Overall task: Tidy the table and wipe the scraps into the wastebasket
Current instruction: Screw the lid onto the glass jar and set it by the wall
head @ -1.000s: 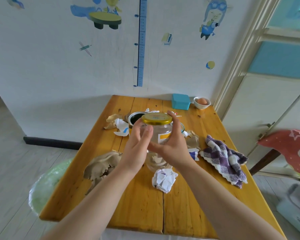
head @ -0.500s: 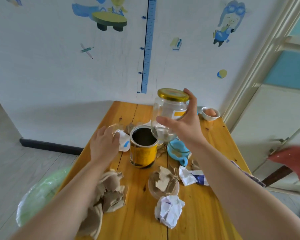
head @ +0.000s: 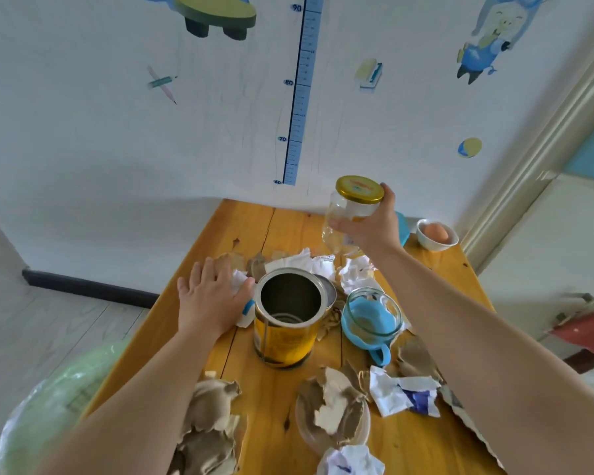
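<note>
Head camera, and the right hand (head: 371, 228) has its fingers wrapped round the glass jar (head: 342, 217), gripping it just under the gold lid (head: 359, 189). The jar is tilted over the far end of the wooden table (head: 282, 224), its base close above the white paper scraps (head: 318, 265); whether it touches them, I cannot tell. Over on the other side, the left hand (head: 210, 299) lies flat with fingers spread, grasping nothing and pressing on a crumpled white scrap (head: 238, 278) just beside the open yellow can (head: 285, 323). Right of the can stands a glass cup (head: 371, 317) with blue inside. Torn brown paper (head: 210, 430) litters the near end. The green-lined wastebasket (head: 59, 399) sits on the floor, off the table's left edge. In the far right corner, a white bowl (head: 438, 242) holds an egg (head: 435, 232).
</note>
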Action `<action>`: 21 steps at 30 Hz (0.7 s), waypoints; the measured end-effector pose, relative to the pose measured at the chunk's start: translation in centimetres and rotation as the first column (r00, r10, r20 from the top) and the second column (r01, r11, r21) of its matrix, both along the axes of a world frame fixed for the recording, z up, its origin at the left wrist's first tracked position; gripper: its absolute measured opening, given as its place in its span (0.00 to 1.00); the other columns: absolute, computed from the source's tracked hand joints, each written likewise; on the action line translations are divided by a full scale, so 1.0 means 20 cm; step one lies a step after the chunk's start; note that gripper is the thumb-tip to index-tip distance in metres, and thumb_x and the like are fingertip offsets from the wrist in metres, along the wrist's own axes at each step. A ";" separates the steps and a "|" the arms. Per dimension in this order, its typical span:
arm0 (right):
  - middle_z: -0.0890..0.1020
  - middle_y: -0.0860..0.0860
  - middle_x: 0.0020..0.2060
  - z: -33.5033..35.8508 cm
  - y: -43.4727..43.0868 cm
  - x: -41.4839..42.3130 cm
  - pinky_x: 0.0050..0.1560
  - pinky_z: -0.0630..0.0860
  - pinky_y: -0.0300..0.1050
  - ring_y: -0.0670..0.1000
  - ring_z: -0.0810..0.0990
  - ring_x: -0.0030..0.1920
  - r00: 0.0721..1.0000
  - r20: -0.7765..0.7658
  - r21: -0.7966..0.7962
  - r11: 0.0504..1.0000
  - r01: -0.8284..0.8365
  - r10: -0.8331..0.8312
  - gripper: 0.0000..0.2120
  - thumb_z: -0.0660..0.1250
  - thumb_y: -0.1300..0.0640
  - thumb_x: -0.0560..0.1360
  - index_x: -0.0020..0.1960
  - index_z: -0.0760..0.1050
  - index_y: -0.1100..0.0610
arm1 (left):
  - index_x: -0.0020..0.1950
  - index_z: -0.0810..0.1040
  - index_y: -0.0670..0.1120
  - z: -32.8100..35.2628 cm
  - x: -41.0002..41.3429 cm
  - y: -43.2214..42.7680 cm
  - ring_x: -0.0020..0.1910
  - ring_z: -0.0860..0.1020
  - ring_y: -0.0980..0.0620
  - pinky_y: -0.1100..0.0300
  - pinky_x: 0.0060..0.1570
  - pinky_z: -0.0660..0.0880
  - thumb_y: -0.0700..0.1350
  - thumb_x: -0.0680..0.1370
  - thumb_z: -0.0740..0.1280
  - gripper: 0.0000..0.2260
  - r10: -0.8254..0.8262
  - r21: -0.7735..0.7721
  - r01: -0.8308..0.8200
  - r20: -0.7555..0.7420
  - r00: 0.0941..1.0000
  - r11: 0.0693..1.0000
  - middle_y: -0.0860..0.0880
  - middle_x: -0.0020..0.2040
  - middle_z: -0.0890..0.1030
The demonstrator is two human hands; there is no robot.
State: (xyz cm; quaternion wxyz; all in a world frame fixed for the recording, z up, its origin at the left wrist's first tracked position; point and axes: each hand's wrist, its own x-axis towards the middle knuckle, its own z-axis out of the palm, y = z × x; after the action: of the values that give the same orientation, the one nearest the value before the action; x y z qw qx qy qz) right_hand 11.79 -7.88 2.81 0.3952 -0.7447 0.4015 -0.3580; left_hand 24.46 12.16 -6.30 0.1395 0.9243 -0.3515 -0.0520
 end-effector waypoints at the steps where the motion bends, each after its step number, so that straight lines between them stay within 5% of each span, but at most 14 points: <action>1: 0.71 0.47 0.54 -0.01 -0.03 0.03 0.54 0.72 0.42 0.49 0.71 0.54 1.000 -0.018 -0.003 1.000 0.012 -0.012 0.45 0.80 0.56 0.61 0.70 0.58 0.54 | 0.75 0.54 0.50 0.00 0.00 0.00 0.76 0.48 0.43 0.44 0.72 0.48 0.59 0.79 0.48 0.26 -0.006 0.016 0.006 0.007 1.000 1.000 0.44 0.77 0.51; 10: 0.73 0.51 0.52 -0.13 -0.19 0.15 0.48 0.69 0.41 0.49 0.71 0.50 0.984 -0.178 0.042 0.999 0.029 -0.021 0.38 0.80 0.54 0.60 0.62 0.64 0.57 | 0.75 0.53 0.51 -0.04 0.03 -0.01 0.76 0.47 0.44 0.45 0.73 0.46 0.65 0.76 0.49 0.31 -0.005 0.011 0.005 0.005 1.000 1.000 0.46 0.78 0.50; 21: 0.71 0.50 0.52 -0.17 -0.34 0.25 0.50 0.71 0.44 0.51 0.70 0.51 0.988 -0.151 0.072 0.997 0.033 -0.021 0.37 0.78 0.57 0.63 0.65 0.60 0.57 | 0.75 0.53 0.49 -0.04 0.04 -0.02 0.76 0.46 0.44 0.45 0.73 0.46 0.64 0.76 0.52 0.32 -0.010 -0.003 0.010 0.011 1.000 1.000 0.45 0.77 0.49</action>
State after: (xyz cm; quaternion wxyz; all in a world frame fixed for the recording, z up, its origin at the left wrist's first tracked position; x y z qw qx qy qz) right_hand 16.85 -14.74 -0.56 0.3865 -0.7487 0.4532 -0.2910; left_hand 25.17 11.82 -7.12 0.1387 0.9225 -0.3571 -0.0469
